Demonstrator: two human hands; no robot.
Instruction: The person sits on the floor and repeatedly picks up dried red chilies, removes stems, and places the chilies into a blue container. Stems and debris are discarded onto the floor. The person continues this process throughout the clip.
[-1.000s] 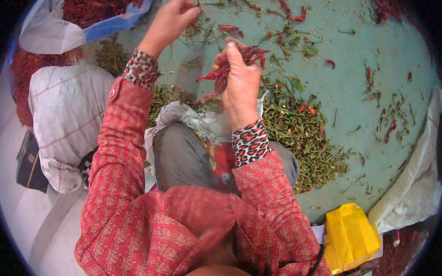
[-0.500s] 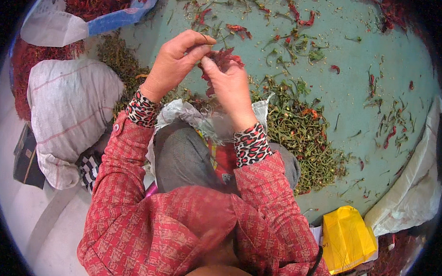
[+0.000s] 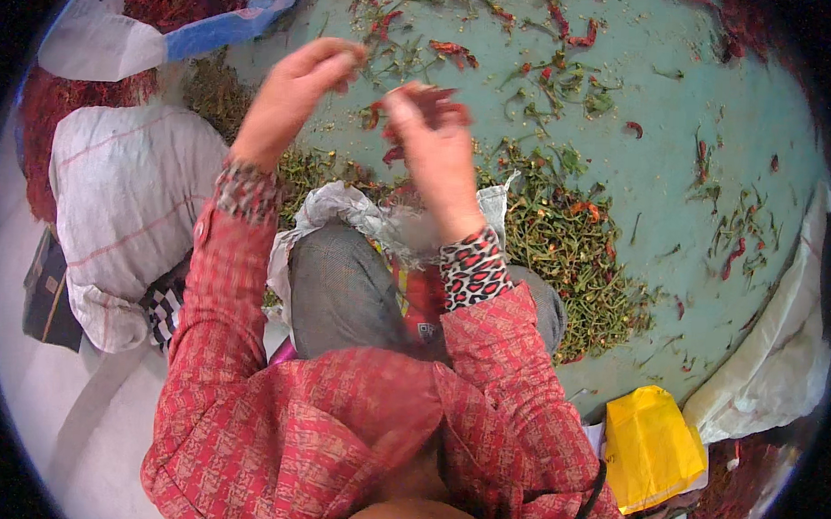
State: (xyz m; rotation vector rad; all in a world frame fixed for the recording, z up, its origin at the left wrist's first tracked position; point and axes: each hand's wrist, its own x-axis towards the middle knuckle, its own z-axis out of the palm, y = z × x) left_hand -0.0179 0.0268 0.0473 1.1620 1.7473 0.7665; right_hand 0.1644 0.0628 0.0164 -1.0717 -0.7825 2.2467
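My right hand point(image 3: 433, 155) is closed around a small bunch of dried red chilies point(image 3: 446, 107), whose dark wrinkled ends stick out past the fingers. To its left, my left hand point(image 3: 298, 95) is raised and blurred by motion, thumb and fingers drawn together; whatever they pinch is too smeared to make out. A gap separates the two hands. Beneath them, a heap of green-brown chili stems point(image 3: 571, 256) spreads across the greenish floor point(image 3: 657, 167). Between my bent knees lies a crumpled whitish woven sack point(image 3: 335, 205).
Loose red chilies point(image 3: 455, 52) and stem bits are scattered ahead. At left are a white cloth bundle point(image 3: 129, 208) and an open bag with a blue edge point(image 3: 231, 35) near red chilies. A yellow bag point(image 3: 651, 451) and a pale plastic sheet point(image 3: 765, 354) lie at right.
My left hand has pulled away from the right one, moving left and slightly forward. My right hand stays nearly in place with the chilies.
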